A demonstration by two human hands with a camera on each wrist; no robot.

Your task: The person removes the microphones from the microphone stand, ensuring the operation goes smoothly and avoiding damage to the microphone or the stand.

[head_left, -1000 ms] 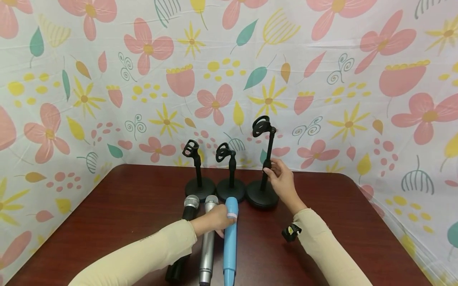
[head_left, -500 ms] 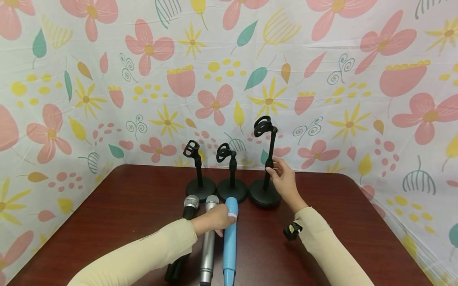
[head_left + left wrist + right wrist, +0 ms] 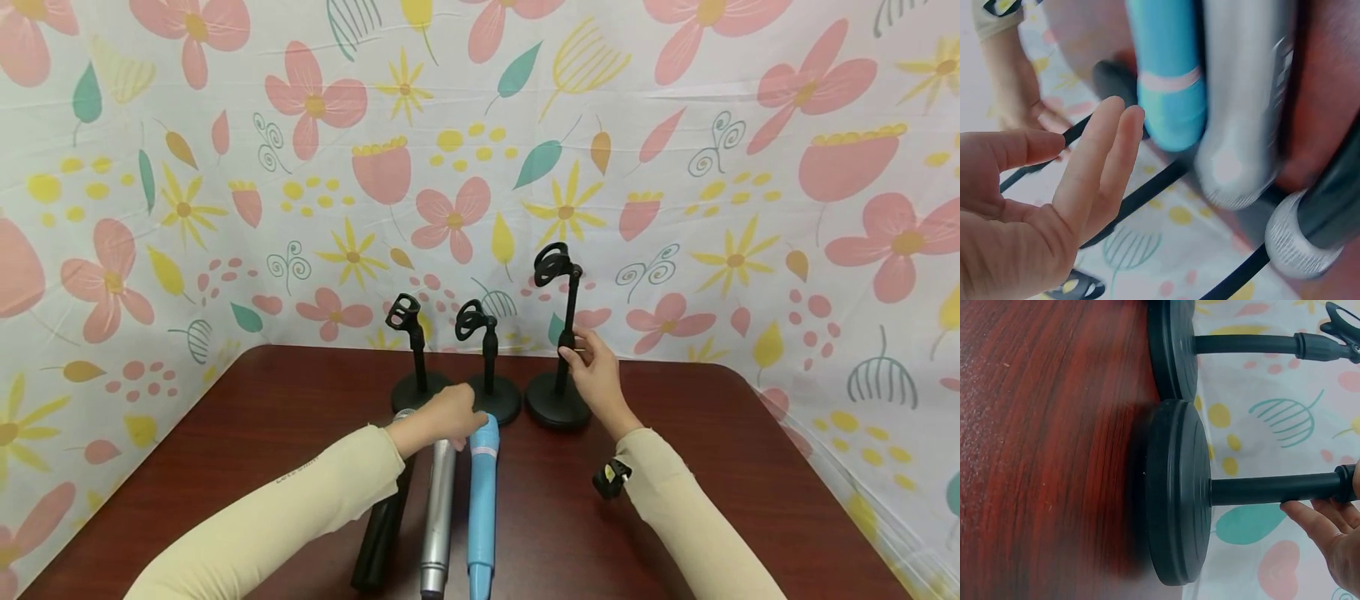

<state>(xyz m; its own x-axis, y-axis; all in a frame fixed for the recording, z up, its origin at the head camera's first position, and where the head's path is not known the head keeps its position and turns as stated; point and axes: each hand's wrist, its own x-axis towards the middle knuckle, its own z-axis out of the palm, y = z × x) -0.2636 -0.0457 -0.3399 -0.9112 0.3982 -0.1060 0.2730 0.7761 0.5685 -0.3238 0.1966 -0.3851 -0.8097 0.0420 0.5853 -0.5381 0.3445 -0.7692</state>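
Note:
My right hand (image 3: 596, 379) grips the pole of the tallest black microphone stand (image 3: 557, 407) at its collar, the thumb on the near side. In the right wrist view the stand's round base (image 3: 1175, 494) sits against the table, beside another base. My left hand (image 3: 447, 412) hovers over the heads of the microphones with nothing in it; in the left wrist view its fingers (image 3: 1088, 162) are extended, thumb apart. Just beside it lies a blue microphone (image 3: 482, 500) with a pink ring. Left of that lie a silver microphone (image 3: 437, 521) and a black microphone (image 3: 382, 533), its head partly hidden by the left hand.
Two shorter black stands, a left one (image 3: 417, 354) and a middle one (image 3: 489, 350), stand in a row with the tall one near the back of the dark red-brown table (image 3: 285, 400). Behind the table hangs a floral cloth (image 3: 450, 100).
My left hand has let go of the blue microphone and risen forward, toward the stands. The tall stand, still in my right hand, has shifted slightly right and back.

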